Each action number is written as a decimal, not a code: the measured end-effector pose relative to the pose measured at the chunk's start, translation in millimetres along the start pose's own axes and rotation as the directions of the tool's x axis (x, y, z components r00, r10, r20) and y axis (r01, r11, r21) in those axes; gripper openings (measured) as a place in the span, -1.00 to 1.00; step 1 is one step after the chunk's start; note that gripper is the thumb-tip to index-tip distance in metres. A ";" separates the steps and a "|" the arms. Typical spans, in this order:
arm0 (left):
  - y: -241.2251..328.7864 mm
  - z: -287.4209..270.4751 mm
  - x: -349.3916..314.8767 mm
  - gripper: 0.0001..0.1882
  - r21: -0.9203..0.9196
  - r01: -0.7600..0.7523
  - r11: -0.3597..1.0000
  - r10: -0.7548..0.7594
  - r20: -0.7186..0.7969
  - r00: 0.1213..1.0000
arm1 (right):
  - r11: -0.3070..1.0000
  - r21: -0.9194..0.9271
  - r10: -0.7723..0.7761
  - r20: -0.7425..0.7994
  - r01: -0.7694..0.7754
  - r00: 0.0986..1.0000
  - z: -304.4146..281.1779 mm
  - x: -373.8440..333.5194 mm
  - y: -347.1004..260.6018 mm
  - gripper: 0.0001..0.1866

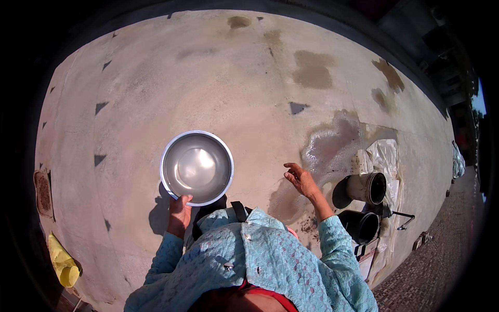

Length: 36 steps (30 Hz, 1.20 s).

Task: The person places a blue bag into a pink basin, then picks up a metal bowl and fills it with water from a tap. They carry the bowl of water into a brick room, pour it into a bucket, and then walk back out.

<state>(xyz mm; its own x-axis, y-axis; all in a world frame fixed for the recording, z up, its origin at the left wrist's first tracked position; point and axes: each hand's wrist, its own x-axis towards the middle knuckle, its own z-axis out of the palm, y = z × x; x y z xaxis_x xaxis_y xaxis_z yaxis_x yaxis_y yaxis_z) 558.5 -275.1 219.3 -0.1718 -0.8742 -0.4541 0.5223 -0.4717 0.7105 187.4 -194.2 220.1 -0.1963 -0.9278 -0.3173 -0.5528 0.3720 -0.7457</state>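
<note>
A round shiny metal basin (195, 165) is held out in front of me on the left. My left hand (180, 212) grips its near rim, with the thumb over the edge and the other fingers hidden beneath. The basin's inside reflects a bright patch; whether it holds water I cannot tell. My right hand (302, 180) is raised to the right, apart from the basin, with nothing in it and its fingers loosely bent and spread. Below it and to the right stand a pale bucket with a dark inside (370, 187) and a black bucket (362, 227).
Wet patches (332, 145) darken the concrete ground (208, 93) ahead and right. Clear plastic sheeting (385, 156) lies beyond the buckets. A yellow sack (63, 262) and a shallow brown tray (43, 194) are at the far left. Brick paving (442, 244) runs along the right.
</note>
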 end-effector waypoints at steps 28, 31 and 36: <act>-104.7 470.5 379.3 -0.56 0.298 0.284 0.912 -0.369 0.287 0.884 | 0.895 0.323 0.438 -0.512 -0.306 0.739 -361.5 202.0 261.8 -0.56; -127.6 508.1 423.2 -0.58 0.363 0.292 0.885 -0.415 0.334 0.846 | 0.924 0.278 0.380 -0.594 -0.263 0.709 -415.8 252.7 241.2 -0.60; -154.8 603.0 486.8 -0.65 0.422 0.295 0.857 -0.467 0.397 0.790 | 0.839 0.429 0.538 -0.571 -0.333 0.620 -460.4 257.3 255.8 -0.60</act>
<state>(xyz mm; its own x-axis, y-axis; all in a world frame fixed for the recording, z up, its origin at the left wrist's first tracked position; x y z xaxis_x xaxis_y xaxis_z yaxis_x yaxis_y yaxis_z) -109.7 -697.1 212.5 -0.7113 -0.5163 -0.4770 0.0450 -0.7106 0.7022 -377.4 -351.1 217.5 -0.8817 -0.3915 -0.2634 -0.0510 0.6340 -0.7716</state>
